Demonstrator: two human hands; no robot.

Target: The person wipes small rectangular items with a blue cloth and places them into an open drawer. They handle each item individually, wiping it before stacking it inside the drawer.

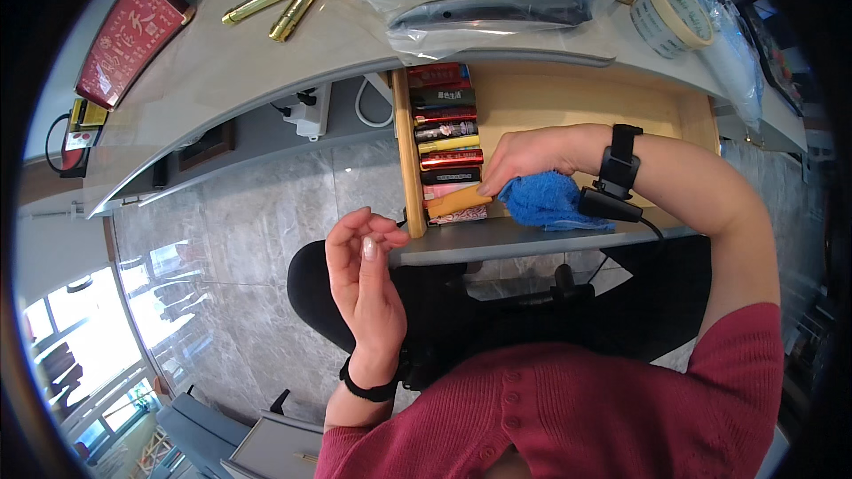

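Observation:
My right hand (526, 154) reaches into an open wooden drawer (579, 96), its fingertips on the end of a narrow orange case (459, 201). The case lies at a slant over the front of a row of small packs and lighters. A bunched blue cloth (546, 199) is under the same hand, by the drawer front; whether the fingers also grip it is hidden. Along the drawer's left wall, the row includes a dark green pack (442, 97), a yellow lighter (448, 144) and a shiny red one (452, 159). My left hand (369, 279) hovers outside the drawer's left front corner, fingers loosely curled and holding nothing.
On the desktop (233, 56) lie gold-coloured cylinders (301, 4), plastic-wrapped dark items (489, 10) and a paper tub (671, 16). A red box (133, 36) stands far left. A white power strip (311, 113) sits under the desk.

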